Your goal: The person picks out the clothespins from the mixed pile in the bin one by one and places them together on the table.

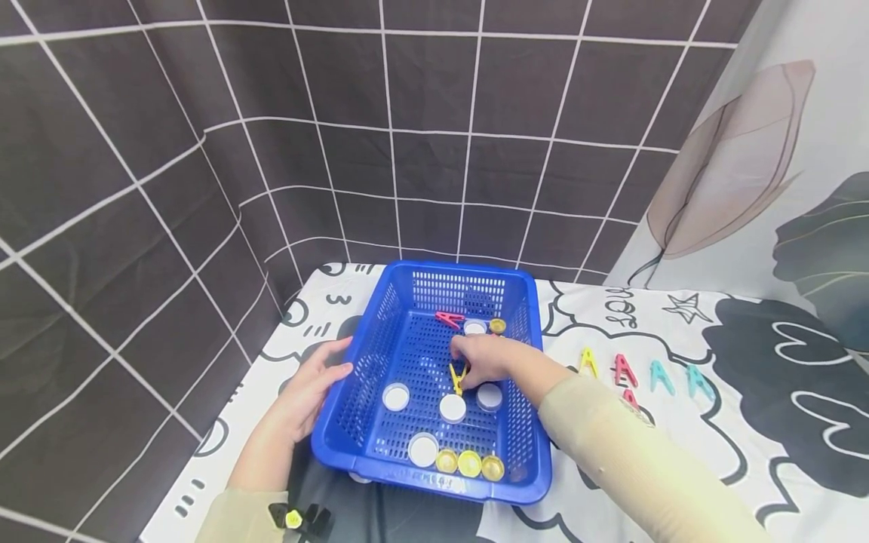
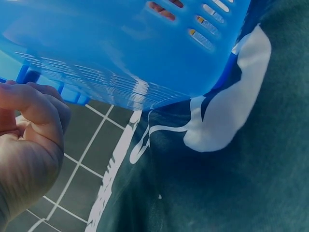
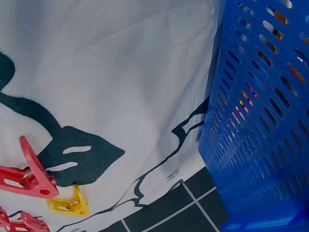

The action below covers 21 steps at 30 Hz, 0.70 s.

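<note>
In the head view a blue plastic basket (image 1: 370, 302) with slotted walls stands on a patterned cloth. My right hand (image 1: 483, 357) reaches inside it and pinches a yellow clothespin (image 1: 458, 379), just above a white round lid (image 1: 452, 408). At the basket's left rim, my left hand (image 1: 305, 392) holds on with thumb and index finger, its other fingers curled in the left wrist view. A red clothespin (image 1: 449, 319) lies at the basket's back. More white lids (image 1: 396, 397) and several golden-yellow caps (image 1: 469, 464) rest on the basket floor. The right wrist view does not show the right hand.
Right of the basket lie a yellow clothespin (image 1: 588, 363), red clothespins (image 1: 624, 371) and turquoise clothespins (image 1: 661, 377) on the cloth (image 1: 686, 460). A dark gridded curtain (image 1: 434, 166) rises behind and on the left. A white round piece (image 1: 360, 477) shows under the basket's front edge.
</note>
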### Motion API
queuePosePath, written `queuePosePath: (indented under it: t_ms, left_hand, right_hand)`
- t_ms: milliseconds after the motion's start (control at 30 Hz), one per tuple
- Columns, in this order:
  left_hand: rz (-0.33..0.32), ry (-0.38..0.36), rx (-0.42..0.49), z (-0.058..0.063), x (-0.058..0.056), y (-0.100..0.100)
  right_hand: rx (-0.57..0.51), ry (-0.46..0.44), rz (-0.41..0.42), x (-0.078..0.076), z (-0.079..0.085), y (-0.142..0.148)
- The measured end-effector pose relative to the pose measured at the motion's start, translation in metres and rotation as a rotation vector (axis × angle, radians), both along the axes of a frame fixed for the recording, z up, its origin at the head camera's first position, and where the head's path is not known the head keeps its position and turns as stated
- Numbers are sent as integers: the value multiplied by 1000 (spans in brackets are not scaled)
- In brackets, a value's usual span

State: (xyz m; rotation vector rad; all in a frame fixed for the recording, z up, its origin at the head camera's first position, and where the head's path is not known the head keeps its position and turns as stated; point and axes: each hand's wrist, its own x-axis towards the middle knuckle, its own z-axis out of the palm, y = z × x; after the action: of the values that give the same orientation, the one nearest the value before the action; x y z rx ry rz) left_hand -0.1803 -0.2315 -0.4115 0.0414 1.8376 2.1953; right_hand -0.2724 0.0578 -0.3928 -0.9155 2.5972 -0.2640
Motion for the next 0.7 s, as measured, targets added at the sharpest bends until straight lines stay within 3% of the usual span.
queuePosePath:
  t_ms: [200,700]
  left_hand:
    - [2,0,1,0,0,0]
    - [-5,2,13,-1,-1,0]
  right_hand:
    - [108,12,-18,1,0,0]
    - [110,-7,60,4,1,1]
